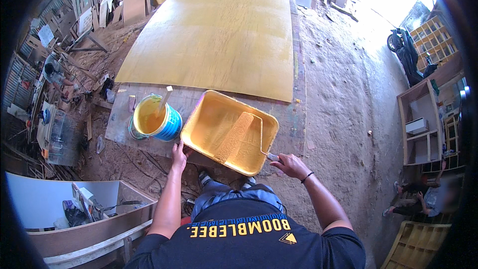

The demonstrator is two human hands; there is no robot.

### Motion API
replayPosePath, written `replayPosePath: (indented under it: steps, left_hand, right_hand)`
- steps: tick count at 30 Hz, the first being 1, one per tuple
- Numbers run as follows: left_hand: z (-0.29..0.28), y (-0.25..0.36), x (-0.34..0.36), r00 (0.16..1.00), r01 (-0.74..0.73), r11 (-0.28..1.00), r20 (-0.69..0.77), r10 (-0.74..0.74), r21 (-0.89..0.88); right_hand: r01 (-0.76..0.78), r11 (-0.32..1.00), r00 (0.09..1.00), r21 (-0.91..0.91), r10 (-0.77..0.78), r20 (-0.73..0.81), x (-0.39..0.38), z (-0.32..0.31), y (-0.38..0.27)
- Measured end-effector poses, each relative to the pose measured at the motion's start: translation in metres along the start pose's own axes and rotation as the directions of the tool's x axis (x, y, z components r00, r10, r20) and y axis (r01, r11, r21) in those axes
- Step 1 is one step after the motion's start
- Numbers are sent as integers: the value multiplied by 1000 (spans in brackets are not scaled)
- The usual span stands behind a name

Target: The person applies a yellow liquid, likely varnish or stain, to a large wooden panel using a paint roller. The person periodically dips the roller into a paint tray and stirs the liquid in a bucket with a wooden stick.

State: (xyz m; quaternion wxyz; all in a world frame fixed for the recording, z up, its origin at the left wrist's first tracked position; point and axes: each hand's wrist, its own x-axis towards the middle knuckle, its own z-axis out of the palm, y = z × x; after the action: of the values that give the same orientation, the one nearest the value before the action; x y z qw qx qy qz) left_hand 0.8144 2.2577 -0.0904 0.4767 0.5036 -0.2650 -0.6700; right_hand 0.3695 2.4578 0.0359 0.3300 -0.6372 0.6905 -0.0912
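My right hand (294,166) is closed around the handle of a paint roller (237,136), whose fuzzy, paint-soaked sleeve lies slantwise inside the tray. The wire frame runs down the tray's right side. At the near left corner of the yellow-coated paint tray (199,106), my left hand (179,157) grips the rim. A blue paint bucket (172,123) with yellow paint inside stands left of the tray, and a stir stick (165,99) leans in it. Beyond them a large panel (214,35) lies flat, coated in thin yellow, with wood grain showing through in places.
The tray and bucket rest on a stained worktable (194,88). Boards (134,2) lean at the back left. A wooden box with tools (119,219) is at lower left. On the right are a motorbike (411,57), wooden shelving (420,119) and a seated person (428,199).
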Motion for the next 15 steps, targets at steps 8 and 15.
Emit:
replayPosePath:
  steps: [8,15]
  left_hand:
    - [-6,2,1,999,6,1000,32,-6,26]
    - [-11,0,0,999,34,999,6,-34,25]
  right_hand:
    - [-15,1000,999,-21,15,-36,-4,2,-1]
    - [-10,999,1000,-50,9,-22,2,7,3]
